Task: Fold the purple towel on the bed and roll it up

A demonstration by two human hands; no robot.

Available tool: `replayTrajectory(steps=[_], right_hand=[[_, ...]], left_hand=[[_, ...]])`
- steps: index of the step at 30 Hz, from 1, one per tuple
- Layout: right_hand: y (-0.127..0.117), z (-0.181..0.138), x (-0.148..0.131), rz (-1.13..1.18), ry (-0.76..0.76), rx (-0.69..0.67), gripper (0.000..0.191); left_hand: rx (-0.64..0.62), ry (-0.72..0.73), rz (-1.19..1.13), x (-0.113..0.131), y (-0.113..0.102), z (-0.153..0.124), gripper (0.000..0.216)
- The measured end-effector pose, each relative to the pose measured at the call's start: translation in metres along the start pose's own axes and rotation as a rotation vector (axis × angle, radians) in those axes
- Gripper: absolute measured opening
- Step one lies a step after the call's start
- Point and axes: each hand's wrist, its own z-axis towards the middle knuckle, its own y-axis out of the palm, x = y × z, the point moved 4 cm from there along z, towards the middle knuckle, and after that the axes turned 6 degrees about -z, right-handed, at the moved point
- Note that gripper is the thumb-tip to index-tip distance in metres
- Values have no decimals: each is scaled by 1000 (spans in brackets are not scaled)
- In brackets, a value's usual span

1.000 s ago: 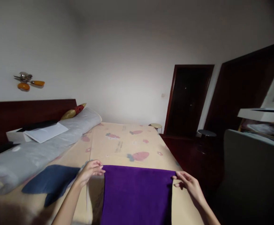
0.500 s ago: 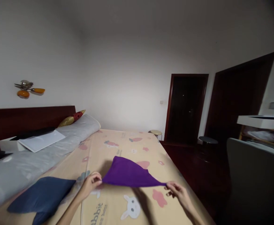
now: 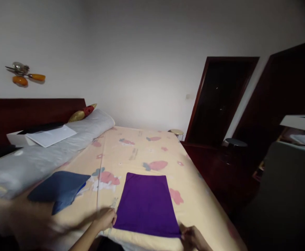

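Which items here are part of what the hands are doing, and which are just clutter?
In hand:
purple cloth, lying flat on the bed sheet
left hand at its near left corner
right hand at its near right corner

Lying about:
navy cloth
grey rolled bedding
white papers
patterned pillow
small stool

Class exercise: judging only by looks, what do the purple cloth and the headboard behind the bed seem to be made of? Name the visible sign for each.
Purple cloth: probably a soft woven or knit textile, matt; it lies flat and limp on the bedsheet, with no shine. The left hand and right hand pinch its near corners.
Headboard: likely wood or wood veneer, dark reddish-brown and smooth, rigid and straight-edged; no grain is discernible.
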Motion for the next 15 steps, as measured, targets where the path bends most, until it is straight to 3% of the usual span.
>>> replayTrajectory(steps=[4, 7, 10, 15], right_hand=[[-6, 19, -5, -89, 3, 116, 39], [2, 34, -31, -159, -18, 228, 55], [37, 44, -75, -192, -102, 256, 57], [115, 54, -139, -345, -220, 129, 55]], left_hand=[[62, 100, 107, 24, 0, 14, 27], [194, 194, 136, 58, -3, 27, 39], [323, 216, 142, 87, 9, 48, 48], [469, 151, 214, 104, 63, 79, 62]])
